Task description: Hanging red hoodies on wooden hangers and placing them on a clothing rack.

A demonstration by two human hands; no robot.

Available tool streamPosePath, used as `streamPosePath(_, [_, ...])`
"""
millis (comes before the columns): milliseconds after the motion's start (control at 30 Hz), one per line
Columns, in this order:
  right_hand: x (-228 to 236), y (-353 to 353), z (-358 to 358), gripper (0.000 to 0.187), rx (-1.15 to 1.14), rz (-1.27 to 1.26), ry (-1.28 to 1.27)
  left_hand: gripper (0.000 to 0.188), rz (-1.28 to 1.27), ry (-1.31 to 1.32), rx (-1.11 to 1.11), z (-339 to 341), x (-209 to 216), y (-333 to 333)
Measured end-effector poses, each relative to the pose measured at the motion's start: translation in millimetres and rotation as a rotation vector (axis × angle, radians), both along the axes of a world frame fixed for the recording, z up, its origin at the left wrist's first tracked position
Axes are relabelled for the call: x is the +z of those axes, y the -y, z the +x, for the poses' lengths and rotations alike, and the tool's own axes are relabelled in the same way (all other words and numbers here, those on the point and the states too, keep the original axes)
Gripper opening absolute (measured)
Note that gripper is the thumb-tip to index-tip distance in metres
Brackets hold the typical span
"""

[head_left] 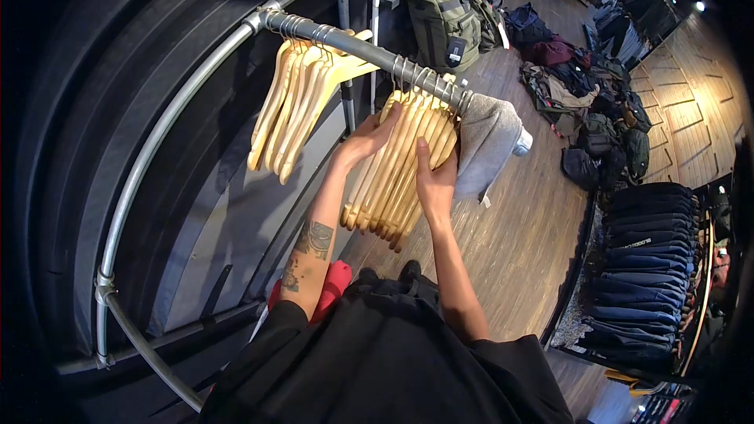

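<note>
A grey metal rail [369, 49] carries two bunches of pale wooden hangers. My left hand [367, 140] rests, fingers spread, on the left face of the nearer bunch of several empty hangers [402, 169]. My right hand [434, 180] presses flat on the right face of the same bunch, so the hangers sit between both palms. A second bunch of empty hangers [294, 106] hangs further left on the rail, untouched. A grey garment [487, 141] hangs on the rail just right of my right hand.
An olive backpack [444, 20] hangs beyond the rail. A heap of dark clothes and bags [589, 110] lies on the wooden floor to the right. Folded dark trousers [652, 267] are stacked on a table at lower right. A dark wall panel stands left of the rail.
</note>
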State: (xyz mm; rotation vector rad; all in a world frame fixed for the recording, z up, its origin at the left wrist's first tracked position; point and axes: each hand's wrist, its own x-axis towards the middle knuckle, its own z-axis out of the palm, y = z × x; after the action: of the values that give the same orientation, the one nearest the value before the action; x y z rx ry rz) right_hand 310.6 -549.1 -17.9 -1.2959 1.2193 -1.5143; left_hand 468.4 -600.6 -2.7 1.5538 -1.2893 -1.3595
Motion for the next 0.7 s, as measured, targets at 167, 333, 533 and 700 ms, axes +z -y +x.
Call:
streamPosePath(167, [16.3, -28.0, -13.3, 0.047, 0.032, 0.022, -0.367, 0.079, -0.065, -0.071, -0.039, 3.5, -24.6, -17.2])
streamPosePath(333, [71.8, -73.8, -73.9, 0.033, -0.009, 0.266, -0.741, 0.073, -0.102, 0.127, -0.011, 15.9, -10.4, -22.2])
streamPosePath(533, [98.0, -41.6, -103.8, 0.040, -0.274, -0.122, -1.091, 0.085, -0.327, 0.682, 0.235, 12.2, 61.2, -56.6])
streamPosePath(700, [110.6, -29.0, -132.0, 0.027, 0.059, -0.163, -0.512, 0.070, -0.293, 0.513, 0.192, -13.9, 109.2, -82.8])
